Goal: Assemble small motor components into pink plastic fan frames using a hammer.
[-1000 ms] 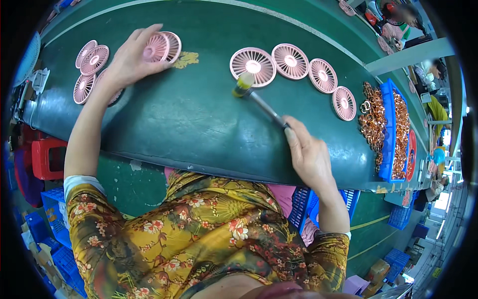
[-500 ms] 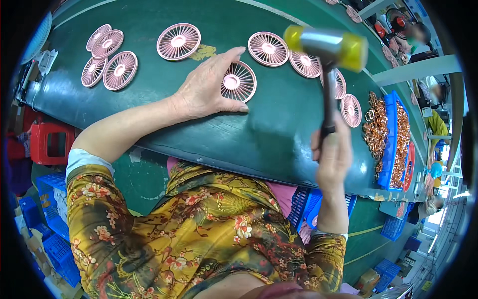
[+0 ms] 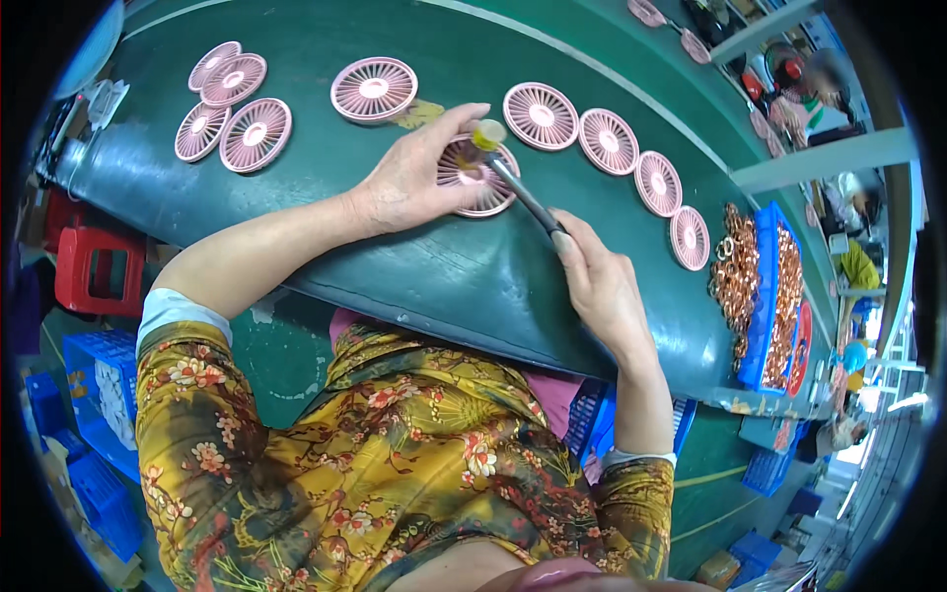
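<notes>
A pink, round, spoked fan grille lies flat on the green table. My left hand steadies it from the left, with thumb and fingers curved round its rim. In my right hand is the dark handle of a mallet. The mallet's yellow head is down over the middle of this grille and hides its hub. Whether the head touches it, I cannot tell.
On the green table, another pink grille heads a row curving right, and several more lie at the left. Shiny copper-coloured rings are heaped beside a blue bin holding more. A red stool stands beyond the left edge.
The mallet has swung down and left from its raised position onto the middle of the grille. My left hand stays around the rim. The whole view has shifted slightly.
</notes>
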The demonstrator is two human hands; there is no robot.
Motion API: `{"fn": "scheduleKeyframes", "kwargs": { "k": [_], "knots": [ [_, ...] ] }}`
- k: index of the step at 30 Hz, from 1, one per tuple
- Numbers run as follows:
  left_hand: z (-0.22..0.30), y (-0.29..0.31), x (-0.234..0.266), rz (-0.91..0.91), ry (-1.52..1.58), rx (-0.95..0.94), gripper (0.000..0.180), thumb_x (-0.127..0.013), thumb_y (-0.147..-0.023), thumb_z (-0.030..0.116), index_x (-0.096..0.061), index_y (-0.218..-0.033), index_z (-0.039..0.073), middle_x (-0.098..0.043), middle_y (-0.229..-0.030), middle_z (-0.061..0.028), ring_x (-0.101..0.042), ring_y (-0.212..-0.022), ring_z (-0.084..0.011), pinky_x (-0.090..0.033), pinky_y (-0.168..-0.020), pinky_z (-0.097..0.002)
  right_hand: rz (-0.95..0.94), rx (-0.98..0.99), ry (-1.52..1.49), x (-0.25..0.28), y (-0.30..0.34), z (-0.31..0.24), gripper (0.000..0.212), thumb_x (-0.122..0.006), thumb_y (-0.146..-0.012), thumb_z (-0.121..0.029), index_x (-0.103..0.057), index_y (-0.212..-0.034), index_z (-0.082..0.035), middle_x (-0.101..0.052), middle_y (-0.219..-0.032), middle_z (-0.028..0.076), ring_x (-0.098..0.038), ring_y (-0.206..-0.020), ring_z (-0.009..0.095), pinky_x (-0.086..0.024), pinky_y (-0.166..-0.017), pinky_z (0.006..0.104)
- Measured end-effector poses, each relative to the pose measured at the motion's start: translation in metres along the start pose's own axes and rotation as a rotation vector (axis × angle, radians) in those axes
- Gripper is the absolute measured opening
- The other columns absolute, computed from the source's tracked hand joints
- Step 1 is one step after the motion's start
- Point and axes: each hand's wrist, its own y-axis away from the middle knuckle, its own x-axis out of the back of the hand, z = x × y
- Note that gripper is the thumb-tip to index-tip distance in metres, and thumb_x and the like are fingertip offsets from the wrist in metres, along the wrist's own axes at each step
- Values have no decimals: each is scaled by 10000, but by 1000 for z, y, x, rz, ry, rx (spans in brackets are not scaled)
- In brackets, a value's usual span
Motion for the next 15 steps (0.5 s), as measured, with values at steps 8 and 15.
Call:
{"fn": "scheduleKeyframes", "kwargs": {
  "k": [8, 15],
  "knots": [
    [-53, -9, 70, 240, -811, 124, 962, -728, -746, 459, -237, -1483, 82, -317, -1459, -260, -268, -1378, -432, -158, -1122, -577, -135, 187, -85, -6, 32, 7, 334, -510, -971, -323, -579, -1241, -139, -677, -899, 199, -640, -847, 424, -522, -728, 471],
    [-16, 11, 55, -35, -343, 69, 1022, -813, -645, 299, -244, -1455, 44, -506, -1247, -243, -514, -1177, -364, -407, -1032, -408, 102, 6, -129, 11, 9, 0, 312, -511, -987, -235, -560, -1256, -85, -605, -686, 147, -614, -597, 300, -474, -585, 360]
  ]
}}
